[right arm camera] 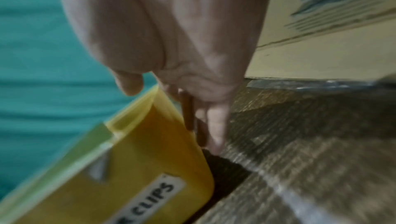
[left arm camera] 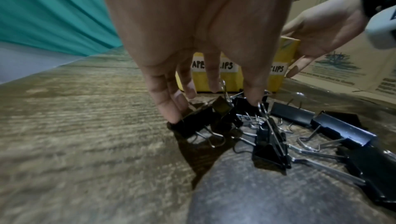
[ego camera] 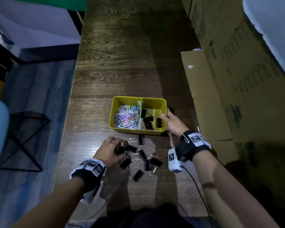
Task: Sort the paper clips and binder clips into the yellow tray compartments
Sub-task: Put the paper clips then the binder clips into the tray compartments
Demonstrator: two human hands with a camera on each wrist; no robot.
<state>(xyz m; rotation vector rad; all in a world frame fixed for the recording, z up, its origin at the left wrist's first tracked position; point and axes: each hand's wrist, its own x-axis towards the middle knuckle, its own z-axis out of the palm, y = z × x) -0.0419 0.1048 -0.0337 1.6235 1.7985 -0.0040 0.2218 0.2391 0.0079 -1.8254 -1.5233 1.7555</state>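
The yellow tray stands mid-table, split by a divider. Coloured paper clips fill its left compartment, and black binder clips lie in the right one. Several more binder clips are heaped on the table in front of it. My left hand curls over the heap's left side. Its fingers and thumb pinch a binder clip at the pile's edge. My right hand straddles the tray's right wall. The thumb is above the rim, the straight fingers run down the outside, and it holds nothing.
Cardboard boxes crowd the table's right side, close behind my right hand. One binder clip lies apart against the tray's front wall. The table's left edge drops to the floor, where a black wire stand sits. A cable trails from my right wrist.
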